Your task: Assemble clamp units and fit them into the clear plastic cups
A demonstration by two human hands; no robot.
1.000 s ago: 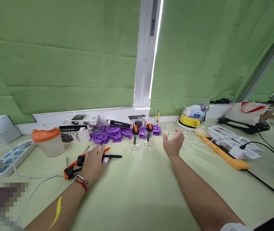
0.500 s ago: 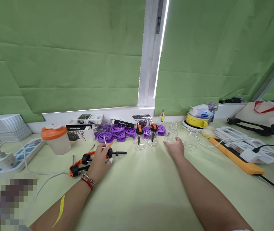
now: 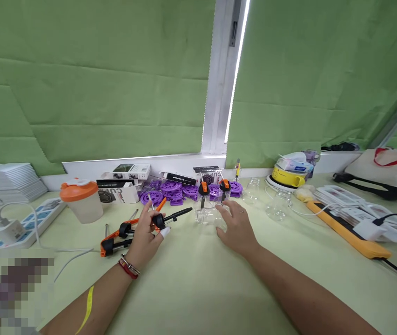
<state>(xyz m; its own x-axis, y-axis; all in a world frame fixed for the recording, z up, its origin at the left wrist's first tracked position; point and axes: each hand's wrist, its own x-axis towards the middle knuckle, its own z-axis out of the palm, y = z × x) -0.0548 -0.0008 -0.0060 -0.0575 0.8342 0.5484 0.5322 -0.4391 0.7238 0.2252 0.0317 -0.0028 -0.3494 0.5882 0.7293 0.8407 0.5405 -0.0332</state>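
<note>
My left hand (image 3: 147,237) is closed on an orange-and-black bottle top (image 3: 159,220), whose black stem points right and slightly up. My right hand (image 3: 236,228) curls around the end of a clear glass bottle (image 3: 207,215), tipped on its side with its other end toward that stem. Just behind stand two glass bottles fitted with orange-and-black tops (image 3: 203,188) (image 3: 225,186). More loose orange-and-black tops (image 3: 116,244) lie left of my left hand. To the right of my right hand are clear glass bottles (image 3: 253,190) (image 3: 278,204).
Purple plastic wheel-like parts (image 3: 170,190) and printed boxes (image 3: 117,193) line the back. An orange-lidded shaker (image 3: 81,202) and a white power strip (image 3: 41,218) are on the left. Rightward are a yellow pot (image 3: 287,177), an orange power strip (image 3: 348,230) and a cloth bag (image 3: 380,165).
My right hand has moved left, bringing a glass bottle from the right and tipping it sideways. The top in my left hand is raised, its stem angled up more.
</note>
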